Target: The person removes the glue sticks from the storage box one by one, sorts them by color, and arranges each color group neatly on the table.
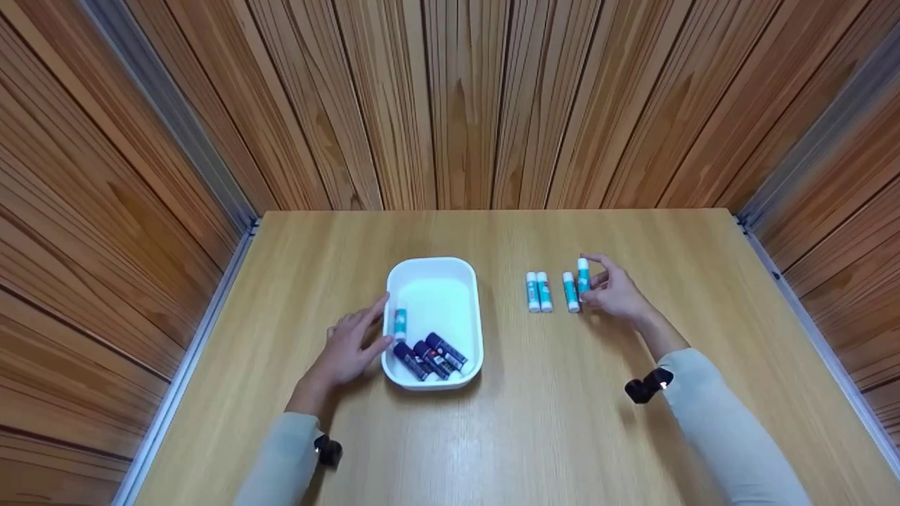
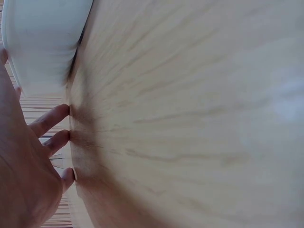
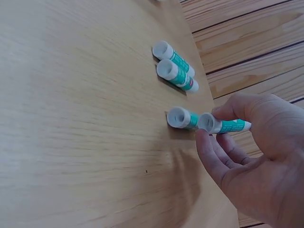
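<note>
My right hand (image 1: 615, 292) pinches a teal and white glue stick (image 1: 583, 270) by its two ends, between thumb and finger. In the right wrist view this stick (image 3: 232, 126) is raised off the table beside another glue stick (image 3: 179, 118) that lies there. A pair of matching glue sticks (image 1: 539, 292) lies side by side further left. My left hand (image 1: 348, 351) rests at the left side of a white plastic tub (image 1: 457, 274), fingers spread and thumb at the rim. Some of its fingertips (image 2: 59, 111) touch the tabletop in the left wrist view.
Inside the tub, one teal and white glue stick (image 1: 400, 325) lies along the left wall, with three dark blue glue sticks (image 1: 434, 358) near the front. Wood-panelled walls (image 1: 464, 105) surround the light wooden table (image 1: 548, 422) at the back and sides.
</note>
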`<state>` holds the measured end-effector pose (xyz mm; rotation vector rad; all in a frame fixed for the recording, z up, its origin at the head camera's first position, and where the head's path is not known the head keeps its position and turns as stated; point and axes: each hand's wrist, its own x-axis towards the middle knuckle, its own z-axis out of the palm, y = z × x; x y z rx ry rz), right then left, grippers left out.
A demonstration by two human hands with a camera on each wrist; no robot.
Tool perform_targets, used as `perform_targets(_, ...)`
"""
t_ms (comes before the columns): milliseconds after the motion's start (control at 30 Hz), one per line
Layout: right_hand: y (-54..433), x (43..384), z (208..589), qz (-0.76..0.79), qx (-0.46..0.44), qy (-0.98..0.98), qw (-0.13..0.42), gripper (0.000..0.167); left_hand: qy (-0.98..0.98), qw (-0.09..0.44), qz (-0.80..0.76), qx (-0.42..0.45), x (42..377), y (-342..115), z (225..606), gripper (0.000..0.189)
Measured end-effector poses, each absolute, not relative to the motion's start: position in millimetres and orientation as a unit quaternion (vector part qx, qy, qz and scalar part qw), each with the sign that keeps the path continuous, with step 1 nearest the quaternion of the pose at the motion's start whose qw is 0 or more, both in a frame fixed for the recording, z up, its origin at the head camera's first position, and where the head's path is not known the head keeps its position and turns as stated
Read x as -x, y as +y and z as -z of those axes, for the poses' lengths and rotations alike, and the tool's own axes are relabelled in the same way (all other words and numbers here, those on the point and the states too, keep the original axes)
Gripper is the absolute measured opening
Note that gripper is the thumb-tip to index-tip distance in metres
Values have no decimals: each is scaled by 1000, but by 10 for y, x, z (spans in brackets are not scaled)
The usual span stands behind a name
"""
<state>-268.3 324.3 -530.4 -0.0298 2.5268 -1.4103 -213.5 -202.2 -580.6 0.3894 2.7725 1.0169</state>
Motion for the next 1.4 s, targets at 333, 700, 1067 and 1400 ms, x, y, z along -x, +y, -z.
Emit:
perform_targets(333,3275,2690,5452,506,-8,850,144,84,928,84,-341,-128,2127,-2025,5811,82)
perform_targets(700,3170,2706,5435,493,5,858,146,80,927,84,-341,-129,2130,-2032,5795,81)
perform_targets(1067,3101,2767,5427,483,24,859,168,81,928,83,-341,-128,2125,-2024,5793,81)
perform_targets(1400,3067,2792,5391,483,25,855,189,77,927,84,-340,-131,2124,-2031,5797,81)
